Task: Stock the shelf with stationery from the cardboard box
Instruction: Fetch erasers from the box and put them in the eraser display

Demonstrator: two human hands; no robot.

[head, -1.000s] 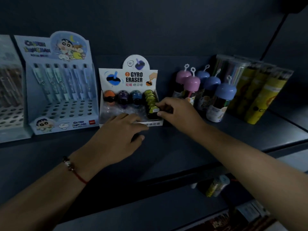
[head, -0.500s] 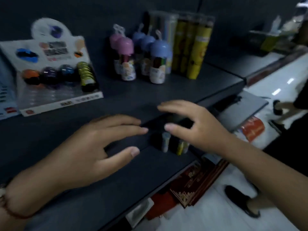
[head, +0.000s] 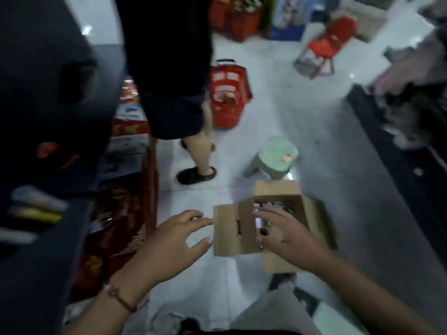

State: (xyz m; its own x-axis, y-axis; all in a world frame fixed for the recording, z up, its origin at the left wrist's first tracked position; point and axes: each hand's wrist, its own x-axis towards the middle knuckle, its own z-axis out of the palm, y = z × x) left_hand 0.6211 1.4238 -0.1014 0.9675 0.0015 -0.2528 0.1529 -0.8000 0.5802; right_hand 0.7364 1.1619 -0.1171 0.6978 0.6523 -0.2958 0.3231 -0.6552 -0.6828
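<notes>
- A head-worn camera looks down at a shop floor of pale tiles, where a small cardboard box (head: pixel 244 233) sits open, its flaps folded outward.
- The left hand (head: pixel 169 243) hovers just left of the box, fingers spread and relaxed, holding nothing; its fingertips are near the left flap but do not appear to touch it.
- The right hand (head: pixel 287 235) is over the box's opening, fingers loosely spread, also holding nothing that can be seen.
- Inside the box lies a jumble of small stationery (head: pixel 273 206) (blurred and partly hidden by the right hand, so the exact items cannot be told).
- Judging by their size, the items are probably light and rigid; small smooth pieces may slip, so a pinch around one piece's body, or a scoop of several, seems the safest hold.
- The box itself looks thin and light; its flaps would bend, so lifting it calls for a hold on the side walls or underneath.
- The dark shelf (head: pixel 48 250) stands to the left.
- Nearby: a green stool (head: pixel 273 158) just beyond the box, a red shopping basket (head: pixel 228 93) farther off, and another person's leg (head: pixel 198 151) in a dark sandal.
</notes>
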